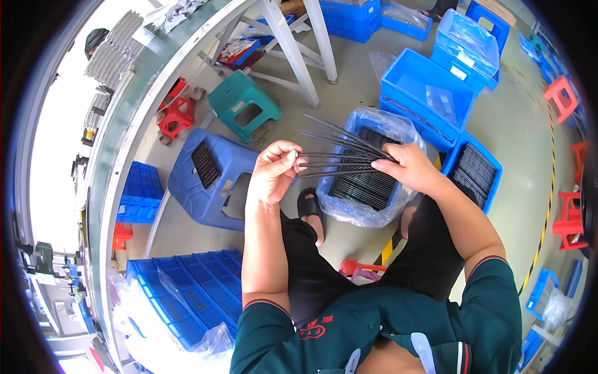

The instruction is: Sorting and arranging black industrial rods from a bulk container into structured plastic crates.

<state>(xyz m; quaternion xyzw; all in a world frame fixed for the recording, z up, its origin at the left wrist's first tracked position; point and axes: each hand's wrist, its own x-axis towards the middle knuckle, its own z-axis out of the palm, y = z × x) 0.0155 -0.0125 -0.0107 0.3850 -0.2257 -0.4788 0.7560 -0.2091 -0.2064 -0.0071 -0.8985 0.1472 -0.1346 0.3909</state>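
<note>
A fanned bunch of thin black rods [349,151] is gripped at its right end by my right hand [408,166], the thumb pressed over them. My left hand [274,169] pinches the left tip of one or two of the rods between thumb and fingers. Below the rods stands a blue bin [321,187] lined with clear plastic, between my feet. Rows of similar dark rods [364,187] lie inside it. The rods' exact kind cannot be made out.
A blue stool [187,187] at the left bears a small dark slotted piece [205,165]. Behind it is a green stool [245,105]. Blue crates [430,87] stand at the far right, one blue crate [492,162] holding dark parts. A long workbench [143,93] runs along the left.
</note>
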